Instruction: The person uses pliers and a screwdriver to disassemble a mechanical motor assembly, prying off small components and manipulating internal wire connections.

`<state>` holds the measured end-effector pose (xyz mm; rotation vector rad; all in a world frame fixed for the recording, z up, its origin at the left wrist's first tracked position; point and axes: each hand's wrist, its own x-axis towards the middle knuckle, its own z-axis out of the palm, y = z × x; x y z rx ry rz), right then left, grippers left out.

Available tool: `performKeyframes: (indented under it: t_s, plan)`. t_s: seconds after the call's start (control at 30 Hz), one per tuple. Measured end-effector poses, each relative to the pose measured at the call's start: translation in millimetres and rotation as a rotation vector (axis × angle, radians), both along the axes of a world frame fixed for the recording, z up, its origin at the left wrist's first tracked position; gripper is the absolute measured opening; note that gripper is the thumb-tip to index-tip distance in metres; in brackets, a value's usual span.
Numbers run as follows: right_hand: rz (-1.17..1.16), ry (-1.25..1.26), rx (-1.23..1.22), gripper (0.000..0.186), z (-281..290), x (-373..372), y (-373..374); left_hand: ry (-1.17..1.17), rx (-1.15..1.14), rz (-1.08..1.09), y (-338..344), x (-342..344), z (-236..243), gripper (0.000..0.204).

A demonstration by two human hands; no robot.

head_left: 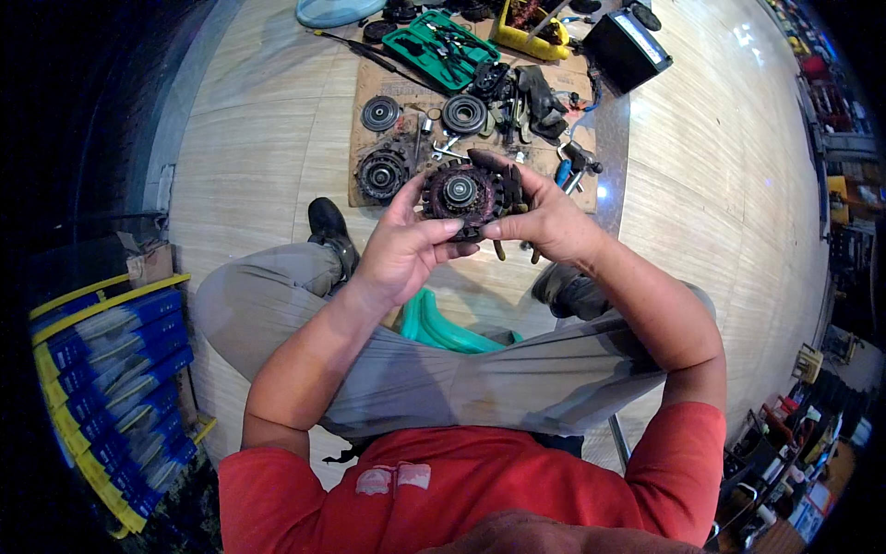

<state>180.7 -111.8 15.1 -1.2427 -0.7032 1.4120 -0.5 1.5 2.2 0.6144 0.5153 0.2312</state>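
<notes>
Metal part (460, 192), one, in two hands (404, 247) (552, 222)

No lettering legible from where I stand. Pale patches on red shirt (480, 475); light label on black box (626, 54); faint print on cardboard (406, 90). Too small or blurred.

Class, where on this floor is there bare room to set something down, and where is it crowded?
Bare floor lies left of the cardboard, beyond the left knee; another patch runs right of the cardboard, below the black box. Crowded: the cardboard, from the green tool case to the dark round part between left hand and right hand.
</notes>
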Motion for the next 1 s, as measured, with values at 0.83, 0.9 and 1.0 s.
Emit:
performKeyframes:
  t_s: [0.83, 0.9, 1.0]
  plan:
    - [-0.404, 0.439, 0.065, 0.027, 49.2, 51.3, -8.4, -0.219, 0.243, 0.093, 6.6, 6.0, -21.2, 0.079]
    - [-0.364, 0.51, -0.08, 0.032, 42.3, 56.2, -11.7, -0.205, 0.272, 0.076, 8.5, 10.7, -20.4, 0.084]
    - [-0.225, 0.338, -0.478, 0.035, 6.7, 27.2, -12.4, -0.158, 0.287, 0.104, 7.1, 13.0, -21.9, 0.09]
